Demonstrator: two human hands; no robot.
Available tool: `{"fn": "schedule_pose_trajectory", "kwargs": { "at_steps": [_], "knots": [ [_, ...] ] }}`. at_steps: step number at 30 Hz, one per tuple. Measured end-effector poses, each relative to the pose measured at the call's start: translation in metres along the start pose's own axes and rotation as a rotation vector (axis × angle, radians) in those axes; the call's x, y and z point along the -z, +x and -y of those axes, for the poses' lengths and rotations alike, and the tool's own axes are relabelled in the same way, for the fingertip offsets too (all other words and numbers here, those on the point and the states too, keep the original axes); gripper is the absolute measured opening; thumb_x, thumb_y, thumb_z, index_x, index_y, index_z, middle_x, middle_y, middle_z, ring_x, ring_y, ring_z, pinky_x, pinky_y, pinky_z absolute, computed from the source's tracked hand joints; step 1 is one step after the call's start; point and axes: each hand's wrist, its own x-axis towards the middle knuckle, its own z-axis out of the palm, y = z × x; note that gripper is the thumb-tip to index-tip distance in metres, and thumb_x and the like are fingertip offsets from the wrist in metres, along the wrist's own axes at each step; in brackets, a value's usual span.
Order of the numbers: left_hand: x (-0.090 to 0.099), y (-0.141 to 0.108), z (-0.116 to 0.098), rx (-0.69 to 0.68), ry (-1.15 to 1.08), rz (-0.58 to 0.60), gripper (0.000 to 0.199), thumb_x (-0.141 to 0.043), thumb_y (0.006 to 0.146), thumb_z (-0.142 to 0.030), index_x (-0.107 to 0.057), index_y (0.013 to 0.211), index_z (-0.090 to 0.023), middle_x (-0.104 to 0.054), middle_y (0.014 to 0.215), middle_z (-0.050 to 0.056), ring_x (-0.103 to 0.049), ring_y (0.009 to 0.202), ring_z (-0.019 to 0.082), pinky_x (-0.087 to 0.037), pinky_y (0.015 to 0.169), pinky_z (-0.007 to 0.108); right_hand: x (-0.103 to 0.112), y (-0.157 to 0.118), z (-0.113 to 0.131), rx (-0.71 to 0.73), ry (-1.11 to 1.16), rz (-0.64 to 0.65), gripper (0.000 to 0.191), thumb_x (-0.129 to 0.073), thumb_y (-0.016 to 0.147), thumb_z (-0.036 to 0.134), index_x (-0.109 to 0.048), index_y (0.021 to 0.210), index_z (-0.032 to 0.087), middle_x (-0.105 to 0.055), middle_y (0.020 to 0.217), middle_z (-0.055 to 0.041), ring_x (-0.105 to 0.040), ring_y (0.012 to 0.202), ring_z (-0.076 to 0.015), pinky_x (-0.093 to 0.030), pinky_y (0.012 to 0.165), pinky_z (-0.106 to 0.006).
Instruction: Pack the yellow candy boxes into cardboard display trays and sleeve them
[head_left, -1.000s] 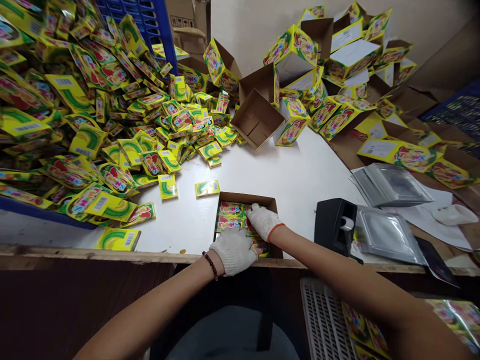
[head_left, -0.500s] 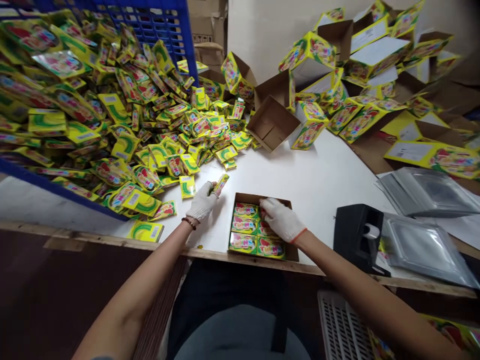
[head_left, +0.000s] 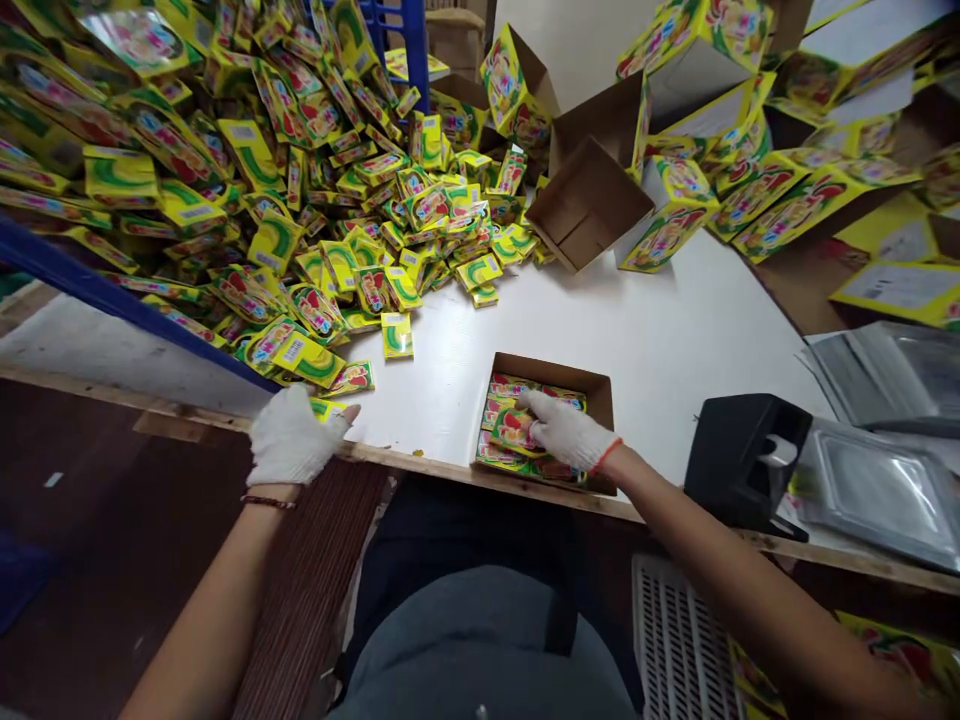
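Observation:
My gloved right hand [head_left: 566,430] is inside an open brown carton [head_left: 612,410], its fingers closed on a small yellow candy box [head_left: 512,428] with red fruit print. That box lies over others of its kind packed in the carton. At the table's front edge, my gloved left hand [head_left: 295,437] reaches over another small yellow box [head_left: 328,409] and covers part of it. The left thumb stands apart from the fingers, whose tips are partly hidden. A large heap of small boxes [head_left: 315,220] spreads just beyond this hand.
A blue plastic crate [head_left: 142,300] lies around the heap at left. Empty yellow-printed cartons [head_left: 589,205] pile up at the back and right. A black tape dispenser [head_left: 739,460] stands right of the carton, beside clear plastic trays [head_left: 885,490]. Below is a white slatted basket [head_left: 679,640].
My left hand has moved left and nearer, from beside the carton to the box at the table edge, without the box it held. A box now lies under my right hand. The view has shifted.

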Motion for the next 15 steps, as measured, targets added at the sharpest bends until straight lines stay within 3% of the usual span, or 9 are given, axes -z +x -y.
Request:
{"fn": "schedule_pose_trajectory", "kwargs": {
  "at_steps": [3,7,10,13,15],
  "knots": [
    [-0.002,0.006,0.016,0.061,0.194,0.143,0.083,-0.07,0.064,-0.07,-0.055,0.12,-0.01,-0.062,0.121,0.025,-0.059,0.115,0.045,-0.048,0.093,0.058,-0.025,0.006,0.005,-0.032,-0.009,0.092,0.016,-0.053,0.089,0.02,-0.06,0.103,0.02,-0.066,0.09,-0.0042,-0.058,0.076,-0.017,-0.04,0.066,-0.026],
    [-0.012,-0.01,0.0,-0.013,0.171,0.066,0.073,-0.069,0.069,-0.063,-0.056,0.12,-0.013,-0.065,0.113,0.022,-0.061,0.11,0.042,-0.05,0.089,0.052,-0.035,0.006,0.018,0.115,-0.238,0.012,0.004,-0.062,0.083,0.021,-0.065,0.086,0.018,-0.062,0.099,-0.0088,-0.055,0.089,-0.0207,-0.038,0.072,-0.028],
    [-0.027,-0.026,-0.017,-0.063,-0.008,0.034,0.073,-0.069,0.071,-0.058,-0.052,0.126,-0.013,-0.066,0.112,0.019,-0.064,0.107,0.037,-0.052,0.089,0.049,-0.03,0.006,0.019,0.122,-0.209,0.08,0.005,-0.062,0.082,0.017,-0.066,0.085,0.018,-0.061,0.097,-0.0081,-0.054,0.086,-0.0192,-0.039,0.072,-0.028],
    [-0.037,-0.042,-0.035,-0.259,-0.312,-0.013,0.081,-0.071,0.073,-0.047,-0.039,0.141,-0.017,-0.059,0.132,0.017,-0.058,0.124,0.033,-0.048,0.105,0.048,-0.022,0.004,0.021,0.15,-0.013,0.008,0.008,-0.056,0.086,0.018,-0.064,0.086,0.018,-0.062,0.094,-0.0069,-0.055,0.086,-0.0188,-0.043,0.077,-0.029],
    [-0.037,-0.049,-0.051,-0.455,-0.46,-0.103,0.088,-0.072,0.074,-0.041,-0.029,0.148,-0.022,-0.051,0.143,0.016,-0.051,0.133,0.031,-0.044,0.112,0.05,-0.015,0.001,0.027,0.181,0.239,-0.072,0.015,-0.05,0.092,0.027,-0.063,0.092,0.018,-0.063,0.093,-0.0072,-0.058,0.087,-0.0199,-0.046,0.079,-0.032]
  ]
}}
